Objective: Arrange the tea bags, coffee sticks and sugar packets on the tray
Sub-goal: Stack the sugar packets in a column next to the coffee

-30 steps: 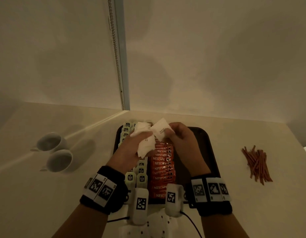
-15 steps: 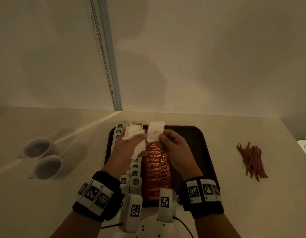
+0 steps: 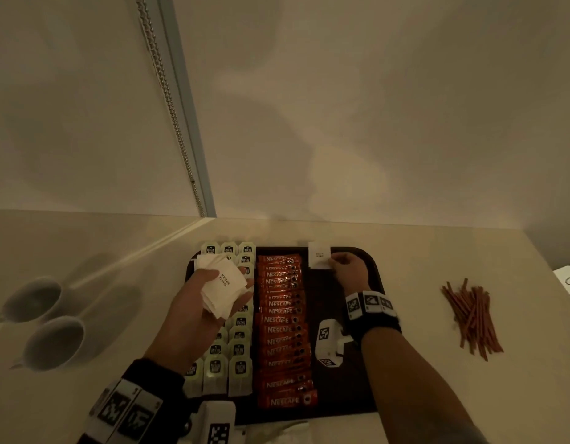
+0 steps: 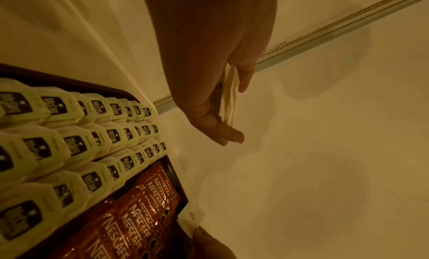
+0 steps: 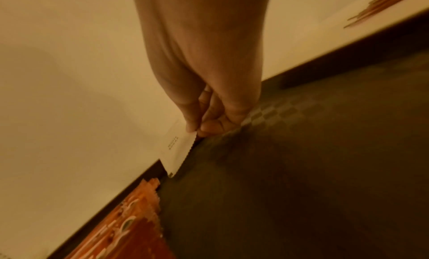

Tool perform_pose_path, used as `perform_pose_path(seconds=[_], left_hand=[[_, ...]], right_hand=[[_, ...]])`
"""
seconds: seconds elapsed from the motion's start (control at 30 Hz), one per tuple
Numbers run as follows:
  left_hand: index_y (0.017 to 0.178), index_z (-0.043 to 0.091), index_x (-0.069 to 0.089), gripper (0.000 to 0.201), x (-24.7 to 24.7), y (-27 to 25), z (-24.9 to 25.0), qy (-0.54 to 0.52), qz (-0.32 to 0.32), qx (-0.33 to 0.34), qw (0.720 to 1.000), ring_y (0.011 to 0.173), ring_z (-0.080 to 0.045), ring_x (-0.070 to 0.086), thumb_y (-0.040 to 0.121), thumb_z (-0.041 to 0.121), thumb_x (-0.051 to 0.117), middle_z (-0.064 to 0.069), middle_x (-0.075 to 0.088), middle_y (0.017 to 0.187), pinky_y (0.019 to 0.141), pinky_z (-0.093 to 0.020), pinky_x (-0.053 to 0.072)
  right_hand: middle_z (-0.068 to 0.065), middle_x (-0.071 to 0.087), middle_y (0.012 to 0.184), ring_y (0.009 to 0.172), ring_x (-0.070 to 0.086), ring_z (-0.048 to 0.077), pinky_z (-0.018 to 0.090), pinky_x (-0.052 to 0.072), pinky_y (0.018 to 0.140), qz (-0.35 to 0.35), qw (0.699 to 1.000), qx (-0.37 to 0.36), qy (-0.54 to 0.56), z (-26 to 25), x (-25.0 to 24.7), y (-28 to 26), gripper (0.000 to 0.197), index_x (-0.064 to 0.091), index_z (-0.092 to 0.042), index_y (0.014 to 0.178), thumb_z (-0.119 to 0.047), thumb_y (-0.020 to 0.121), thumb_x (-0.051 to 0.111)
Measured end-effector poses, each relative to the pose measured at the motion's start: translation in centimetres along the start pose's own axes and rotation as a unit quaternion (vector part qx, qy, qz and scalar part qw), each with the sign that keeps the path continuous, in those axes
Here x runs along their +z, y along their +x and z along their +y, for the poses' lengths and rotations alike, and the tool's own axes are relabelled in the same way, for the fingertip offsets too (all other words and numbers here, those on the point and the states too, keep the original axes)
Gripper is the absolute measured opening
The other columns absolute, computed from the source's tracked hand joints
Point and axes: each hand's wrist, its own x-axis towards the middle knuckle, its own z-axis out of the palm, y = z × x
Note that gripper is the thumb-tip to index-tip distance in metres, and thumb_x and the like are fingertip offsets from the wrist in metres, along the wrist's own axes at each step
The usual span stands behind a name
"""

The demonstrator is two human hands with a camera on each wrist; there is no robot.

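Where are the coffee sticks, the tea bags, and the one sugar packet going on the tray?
Coffee sticks [image 3: 285, 328]: head view, middle of the orange Nescafe column.
Tea bags [image 4: 76, 145]: left wrist view, a bag's dark label mid-rows.
Sugar packet [image 3: 319, 254]: head view, its printed white face, pinched by the right hand [image 3: 349, 267].

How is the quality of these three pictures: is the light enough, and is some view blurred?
Head view: dim warm light, wide-angle bending, yet the print on the coffee sticks reads. Left wrist view: sharp on the tea bags, orange cast. Right wrist view: motion-blurred; the sugar packet print is unreadable, the tray nearly black.
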Motion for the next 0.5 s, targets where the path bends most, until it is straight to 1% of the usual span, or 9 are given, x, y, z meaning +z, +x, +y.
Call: perform_pose_path(seconds=[0.1,0.13,0.2,0.23,0.3,0.37,0.43,0.5], left_hand=[[0.112,0.012,0.058,0.026,-0.4,0.4,0.0,-0.014,-0.013,-0.005,1.000,0.085,-0.034,0.071,0.092,0.012,0.040,-0.017,0.072,0.095,0.062,-0.037,0.060],[0.112,0.012,0.058,0.030,-0.5,0.4,0.0,-0.020,-0.021,-0.006,1.000,0.082,-0.033,0.072,0.086,0.012,0.042,-0.018,0.072,0.094,0.063,-0.038,0.060],[0.115,0.011,0.057,0.043,-0.6,0.6,0.1,-0.030,-0.027,-0.002,0.999,0.082,-0.033,0.072,0.074,0.013,0.046,-0.019,0.071,0.097,0.068,-0.040,0.059],[0.117,0.010,0.056,0.045,-0.6,0.7,0.1,-0.035,-0.024,0.000,0.999,0.082,-0.033,0.072,0.073,0.012,0.046,-0.019,0.071,0.097,0.070,-0.041,0.058],[0.121,0.011,0.054,0.040,-0.5,0.9,0.0,-0.046,-0.017,0.003,0.999,0.080,-0.033,0.072,0.084,0.008,0.041,-0.019,0.072,0.093,0.070,-0.041,0.058],[0.124,0.012,0.052,0.036,-0.4,0.9,-0.1,-0.048,-0.009,0.008,0.999,0.077,-0.031,0.073,0.093,0.008,0.036,-0.016,0.074,0.089,0.067,-0.041,0.059],[0.127,0.013,0.051,0.036,-0.3,0.9,-0.2,-0.033,-0.006,0.015,0.999,0.075,-0.028,0.073,0.095,0.007,0.036,-0.013,0.074,0.086,0.063,-0.040,0.060],[0.130,0.013,0.049,0.037,-0.2,0.9,-0.3,-0.008,-0.004,0.020,1.000,0.074,-0.026,0.073,0.096,0.008,0.036,-0.010,0.075,0.085,0.057,-0.038,0.060]], right_hand=[[0.006,0.066,0.109,0.101,0.060,0.020,0.035,0.049,0.093,0.009,1.000,-0.001,-0.022,-0.1,0.9,0.6,0.018,0.067,-0.013,0.104,-0.018,0.088,0.064],[0.007,0.066,0.109,0.102,0.060,0.020,0.035,0.049,0.093,0.012,1.000,-0.001,-0.026,-0.3,1.1,0.6,0.019,0.067,-0.012,0.105,-0.018,0.088,0.064],[0.008,0.066,0.110,0.103,0.060,0.021,0.035,0.049,0.094,0.020,0.999,0.000,-0.027,-0.7,1.4,0.7,0.020,0.067,-0.010,0.106,-0.018,0.088,0.064],[0.008,0.066,0.110,0.103,0.060,0.021,0.034,0.049,0.094,0.024,0.999,0.001,-0.027,-0.9,1.4,0.7,0.021,0.067,-0.010,0.106,-0.018,0.088,0.064],[0.009,0.066,0.110,0.104,0.059,0.022,0.032,0.049,0.092,0.032,0.999,0.003,-0.028,-1.0,1.5,0.5,0.020,0.067,-0.009,0.106,-0.017,0.088,0.063],[0.010,0.066,0.110,0.104,0.059,0.022,0.030,0.047,0.089,0.036,0.999,0.001,-0.034,-1.1,1.7,0.3,0.020,0.067,-0.008,0.107,-0.016,0.089,0.062],[0.010,0.066,0.110,0.104,0.059,0.022,0.026,0.044,0.085,0.042,0.998,-0.007,-0.052,-1.3,1.8,0.2,0.020,0.066,-0.006,0.107,-0.015,0.090,0.061],[0.011,0.066,0.110,0.103,0.060,0.022,0.025,0.044,0.083,0.046,0.997,-0.016,-0.067,-1.4,1.9,0.2,0.019,0.066,-0.005,0.106,-0.014,0.090,0.060]])
